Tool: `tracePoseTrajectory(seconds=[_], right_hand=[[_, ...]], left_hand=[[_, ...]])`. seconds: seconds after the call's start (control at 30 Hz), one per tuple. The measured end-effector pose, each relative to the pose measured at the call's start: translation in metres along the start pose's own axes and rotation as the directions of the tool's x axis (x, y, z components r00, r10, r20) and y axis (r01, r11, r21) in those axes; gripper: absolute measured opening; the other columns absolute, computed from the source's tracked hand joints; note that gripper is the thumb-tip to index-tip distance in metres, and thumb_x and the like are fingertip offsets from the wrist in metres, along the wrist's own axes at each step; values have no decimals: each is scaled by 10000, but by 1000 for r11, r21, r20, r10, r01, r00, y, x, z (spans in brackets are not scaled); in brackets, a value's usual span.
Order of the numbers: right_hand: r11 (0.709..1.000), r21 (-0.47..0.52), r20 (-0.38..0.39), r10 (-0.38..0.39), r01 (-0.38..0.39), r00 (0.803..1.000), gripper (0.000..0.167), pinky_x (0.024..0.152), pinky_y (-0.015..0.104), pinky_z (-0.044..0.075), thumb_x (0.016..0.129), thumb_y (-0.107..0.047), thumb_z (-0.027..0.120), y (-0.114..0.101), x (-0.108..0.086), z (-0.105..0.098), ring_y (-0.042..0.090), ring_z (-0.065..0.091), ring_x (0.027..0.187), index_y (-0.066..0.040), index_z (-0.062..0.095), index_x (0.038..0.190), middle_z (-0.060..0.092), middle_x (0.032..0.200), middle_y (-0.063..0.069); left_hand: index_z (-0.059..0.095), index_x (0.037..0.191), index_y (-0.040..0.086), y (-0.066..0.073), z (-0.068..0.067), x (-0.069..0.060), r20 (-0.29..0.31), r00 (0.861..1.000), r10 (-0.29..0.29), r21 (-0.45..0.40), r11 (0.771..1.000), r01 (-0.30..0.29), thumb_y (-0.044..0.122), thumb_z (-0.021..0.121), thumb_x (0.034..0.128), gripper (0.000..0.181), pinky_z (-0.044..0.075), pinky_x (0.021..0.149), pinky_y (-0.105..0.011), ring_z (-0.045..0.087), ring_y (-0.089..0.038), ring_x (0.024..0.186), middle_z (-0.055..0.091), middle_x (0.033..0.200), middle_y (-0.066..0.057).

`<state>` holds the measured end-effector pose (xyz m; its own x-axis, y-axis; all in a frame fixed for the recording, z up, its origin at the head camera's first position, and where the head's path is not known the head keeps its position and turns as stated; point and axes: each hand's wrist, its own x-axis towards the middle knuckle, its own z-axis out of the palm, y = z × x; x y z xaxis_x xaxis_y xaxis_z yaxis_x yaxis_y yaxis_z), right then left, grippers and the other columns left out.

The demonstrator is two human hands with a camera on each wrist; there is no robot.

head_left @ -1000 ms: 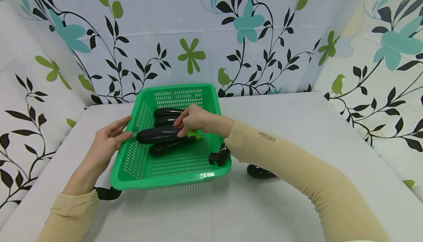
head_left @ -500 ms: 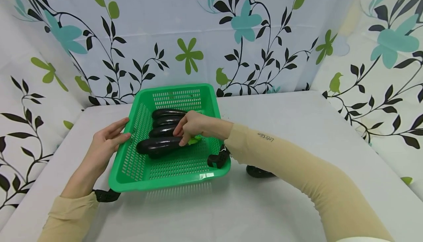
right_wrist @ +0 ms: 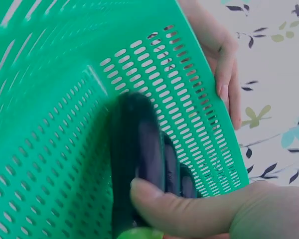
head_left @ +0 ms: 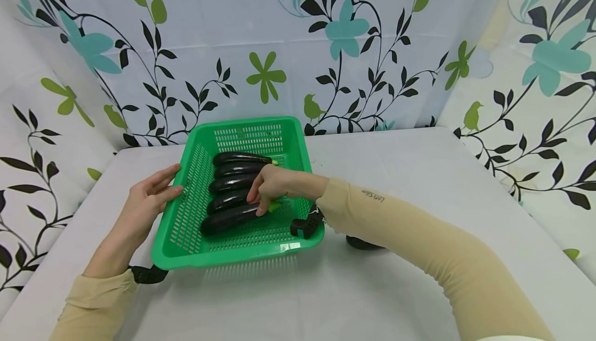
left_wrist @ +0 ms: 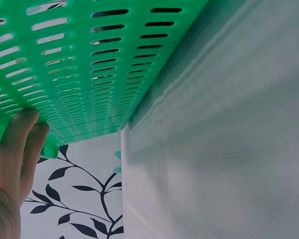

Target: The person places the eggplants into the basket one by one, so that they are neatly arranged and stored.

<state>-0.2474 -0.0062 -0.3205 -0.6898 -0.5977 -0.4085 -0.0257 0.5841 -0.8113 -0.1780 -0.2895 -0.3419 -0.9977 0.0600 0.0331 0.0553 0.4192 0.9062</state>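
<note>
A glossy dark eggplant (head_left: pixel 225 220) is pinched near its green stem end by my right hand (head_left: pixel 274 184). It lies low inside the green basket (head_left: pixel 223 265), at the near side of a row of several eggplants (head_left: pixel 235 182). In the right wrist view, the thumb presses across the held eggplant (right_wrist: pixel 134 134); the other fingers are mostly hidden. My left hand (head_left: pixel 151 196) touches the basket's left rim, its fingers fairly straight. The left wrist view shows two of its fingers (left_wrist: pixel 17 144) against the outer wall under the rim.
Another dark eggplant (head_left: pixel 363 243) lies on the white table (head_left: pixel 396 165) to the right of the basket, partly hidden by the right sleeve. Black wrist cameras sit near the basket's rim. A leaf-patterned curtain (head_left: pixel 279 35) stands behind the table.
My right hand has brought its eggplant toward the near side of the basket and lowered it beside the others, whose row now shows more fully. The left hand stays at the rim.
</note>
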Motion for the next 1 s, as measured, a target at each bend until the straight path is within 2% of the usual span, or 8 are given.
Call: tracePoseTrajectory(seconds=[0.27, 0.47, 0.57, 0.77, 1.0], right_hand=[[1000, 9, -63, 21, -21, 998, 279, 754, 326, 579, 793, 110, 766, 6, 1, 3, 200, 654, 912, -3, 740, 1047, 703, 1060, 75], [997, -80, -111, 5, -14, 994, 250, 719, 338, 541, 784, 36, 814, 7, 1, 4, 186, 635, 879, -9, 749, 1022, 698, 1056, 59], [993, -118, -117, -1, -13, 993, 247, 751, 358, 536, 776, 24, 827, 7, 1, 4, 183, 628, 875, -11, 750, 1009, 698, 1046, 61], [991, -130, -123, -5, -11, 992, 266, 826, 375, 568, 768, 36, 829, 6, -1, 3, 189, 648, 896, 1, 748, 1019, 709, 1053, 78], [991, -131, -163, 14, -36, 986, 281, 811, 363, 574, 741, 24, 855, 6, -1, 4, 193, 647, 904, -15, 761, 1002, 714, 1020, 74]], left_hand=[[246, 1582, 41, 1, 0, 1, 2, 1000, 2, -17, 1000, -2, 266, 547, 1038, 662, 488, 801, -102, 492, 157, 1088, 247, 1605, -255], [246, 1583, 46, 1, -1, 0, 3, 1000, 3, -16, 1000, -3, 270, 546, 1038, 661, 483, 804, -99, 487, 153, 1101, 248, 1606, -256], [243, 1585, 50, 1, -1, -1, 4, 1000, 6, -11, 1000, -6, 272, 543, 1040, 660, 482, 808, -99, 485, 143, 1119, 249, 1607, -252], [239, 1585, 49, 1, -1, -1, 3, 1000, 6, -7, 1000, -6, 270, 538, 1042, 658, 483, 807, -98, 483, 150, 1116, 249, 1606, -256], [242, 1586, 56, 1, -1, 0, 3, 1000, 4, -3, 1000, -4, 283, 535, 1043, 658, 477, 808, -98, 483, 134, 1131, 252, 1608, -247]])
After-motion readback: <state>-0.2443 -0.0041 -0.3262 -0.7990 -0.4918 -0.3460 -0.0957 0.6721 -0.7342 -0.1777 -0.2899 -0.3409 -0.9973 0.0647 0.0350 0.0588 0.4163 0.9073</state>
